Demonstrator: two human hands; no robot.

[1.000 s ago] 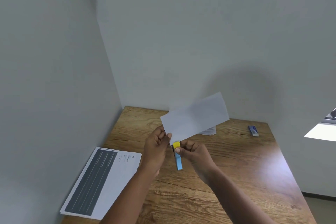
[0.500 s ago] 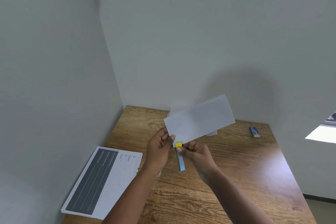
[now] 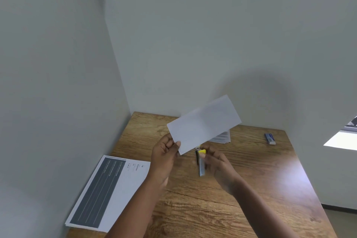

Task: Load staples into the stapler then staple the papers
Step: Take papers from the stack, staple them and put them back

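- The folded papers [image 3: 203, 124] sit at centre frame, raised above the counter [image 3: 260, 170], pinched at their lower left corner by the left hand [image 3: 164, 155]; thumb on the near face, fingers [image 3: 170, 142] curled behind.
- Judged from their look, the papers are light and limp. Held by one corner they would droop or twist, so a hold close to the stapling spot seems best.
- Their long axis runs diagonally, from the lower left corner at the hand up toward the upper right of the frame; the broad face tilts toward the camera.
- The stapler [image 3: 201, 162] is just below the papers' lower edge, clasped in the right hand [image 3: 218, 168], fingers wrapped round its far side.
- It looks small, rigid and smooth, probably slippery; a hold along the body leaves the mouth free.
- Its long axis is near vertical in the frame, the yellow end up next to the papers, the blue end down toward the counter.
- Whether its mouth touches the papers is too blurred to tell.
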